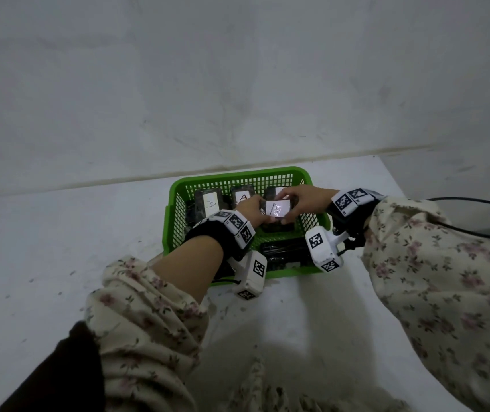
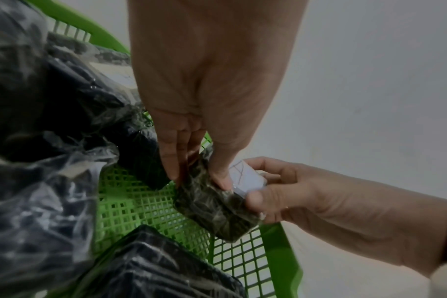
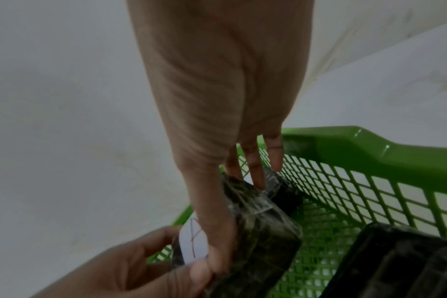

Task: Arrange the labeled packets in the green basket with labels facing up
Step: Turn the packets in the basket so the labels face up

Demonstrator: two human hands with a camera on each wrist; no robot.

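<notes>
Fingers (image 2: 218,161) of both hands are pinching one packet (image 1: 276,210).
Label up, it is hanging between them over the basket (image 1: 238,175).

A dark plastic-wrapped packet (image 1: 276,211) with a white "A" label facing up is held above the green basket (image 1: 239,176), where two labelled packets (image 1: 208,202) lie label-up along the far wall.
</notes>
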